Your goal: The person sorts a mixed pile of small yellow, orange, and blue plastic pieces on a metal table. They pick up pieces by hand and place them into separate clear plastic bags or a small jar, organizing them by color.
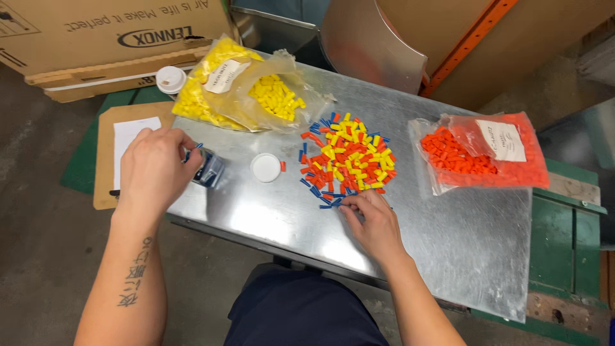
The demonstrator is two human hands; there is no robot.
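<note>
From the head camera, you look down on a sheet-metal counter (410,237). Near its middle lies a pile of small wire connectors (348,161), yellow, orange-red and blue mixed together, with the blue ones mostly strewn around the left and lower edge. Your right hand (373,221) rests at the pile's lower edge, fingers curled down onto the blue pieces there; the fingertips (346,207) touch them, but you cannot tell whether that grip has closed on any one piece.

Your left hand (154,168) sits at the counter's left edge, well apart from the pile, wrapped loosely around a small clear jar (209,170) that holds blue connectors; the jar shows just past your fingers. A round white lid (265,168) lies flat between the jar and the pile, with one stray orange piece beside it.

Behind the pile, a clear bag of yellow connectors (237,90) lies open toward it. To the right lies a bag of orange connectors (483,154) with a white label. A clipboard (118,154) with paper lies left of the counter, partly under your left hand.
</note>
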